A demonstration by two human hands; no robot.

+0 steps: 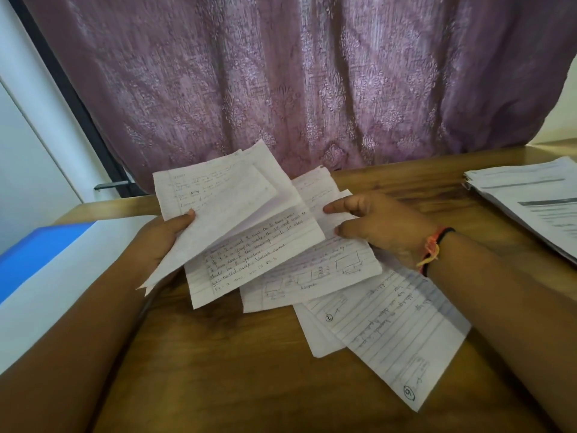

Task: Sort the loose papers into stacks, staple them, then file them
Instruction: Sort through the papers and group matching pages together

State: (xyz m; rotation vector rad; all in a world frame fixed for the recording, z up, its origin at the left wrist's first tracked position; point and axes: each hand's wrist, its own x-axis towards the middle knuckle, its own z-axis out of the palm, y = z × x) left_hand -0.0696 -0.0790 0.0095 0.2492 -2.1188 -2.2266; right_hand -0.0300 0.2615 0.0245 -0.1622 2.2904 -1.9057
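The left hand [162, 242] is gripping a fan of white lined handwritten sheets [237, 220] at its lower left corner, thumb lying on top and the other fingers hidden beneath the paper. The fan is tilting up above the brown wooden table [234, 379]. The right hand [384, 229] is reaching onto the loose lined sheets [393, 323] that are lying overlapped on the table, forefinger and thumb at a page edge; whether they are pinching it or only touching it cannot be told. An orange and black thread band [434, 248] is circling that wrist. The handwriting is mostly blurring out. A stack of printed white papers [527, 195] is running off the right edge, and a blue and white flat object [46, 248] off the left.
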